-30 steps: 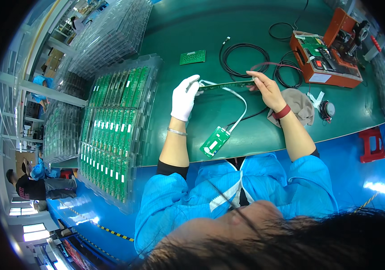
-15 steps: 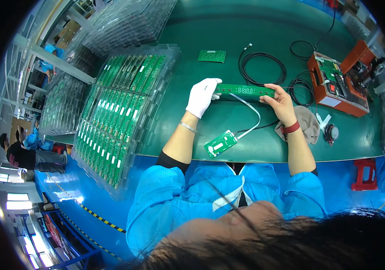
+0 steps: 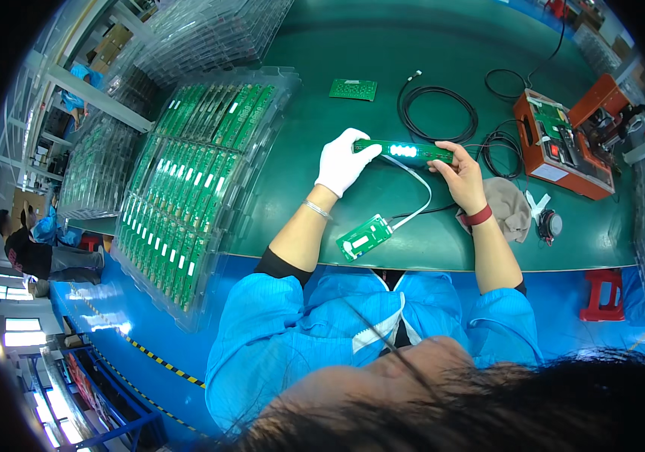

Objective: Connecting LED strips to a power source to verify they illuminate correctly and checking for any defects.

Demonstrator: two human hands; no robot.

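Between my two hands is a long green circuit board (image 3: 383, 148), held above the table with its digit display lit bright white. My left hand (image 3: 343, 161), in a white glove, grips the board's left end with the thumb on its face. Bare fingers of my right hand (image 3: 458, 173) pinch the opposite end. A white ribbon cable (image 3: 418, 181) runs from under the board down to a smaller green circuit board (image 3: 365, 237) lying near the table's front edge. Another small green board (image 3: 353, 90) lies farther back on the table.
At left, clear plastic trays (image 3: 209, 162) hold rows of long green boards. A coiled black cable (image 3: 432, 113), an orange test fixture (image 3: 563, 143), a grey-brown cloth (image 3: 507, 209) and a small round speaker-like part (image 3: 551, 224) are on the green table. A red stool (image 3: 603, 295) stands at right.
The board's display has gone from dim segments to a bright white glow. My left thumb has moved onto the board's face.
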